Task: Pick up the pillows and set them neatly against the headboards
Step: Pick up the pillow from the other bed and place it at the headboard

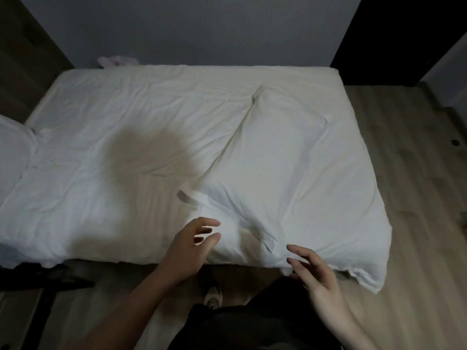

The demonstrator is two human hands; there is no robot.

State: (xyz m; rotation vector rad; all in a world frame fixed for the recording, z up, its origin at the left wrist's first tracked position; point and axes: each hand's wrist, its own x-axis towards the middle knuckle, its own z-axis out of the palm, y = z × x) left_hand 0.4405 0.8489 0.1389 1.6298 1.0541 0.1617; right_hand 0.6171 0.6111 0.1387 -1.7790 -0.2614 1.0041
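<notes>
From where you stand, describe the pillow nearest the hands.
Start at the white bed filling the view. On its right half lies a long white pillow, slanting away from the near edge. Unlike the other pillow at the left edge, both hands hover at its near end.

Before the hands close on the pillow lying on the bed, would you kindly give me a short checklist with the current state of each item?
1. Left hand empty and open: ok.
2. Right hand empty and open: ok.
3. Both hands at the near end of the pillow: ok, one on each side, not yet gripping.
4. Pillow free of anything lying on it: ok.
5. Headboard in view for placing: cannot tell; only a second pillow shows at the left edge.
6. Bed sheet smooth where the pillow will go: not ok, it is wrinkled.
</notes>
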